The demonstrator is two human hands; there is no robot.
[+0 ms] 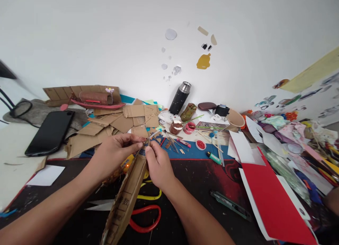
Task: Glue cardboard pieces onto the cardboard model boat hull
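A long folded piece of brown cardboard (127,195) with printed characters rises from the bottom edge toward the middle of the desk. My left hand (113,151) pinches its far tip from the left, fingers closed on it. My right hand (158,165) grips the same tip from the right, thumb and fingers pressed together. A thin stick pokes out past the fingertips; which hand holds it I cannot tell. Under the cardboard lie scissors with red handles (144,218) and yellow-handled scissors (148,195).
A black phone (50,132) lies at the left by a heap of cardboard scraps (106,126). A black flask (180,96), paint pots (189,127), brushes, a green lighter (214,157) and a utility knife (230,204) crowd the middle. Red and white paper (267,199) lies right.
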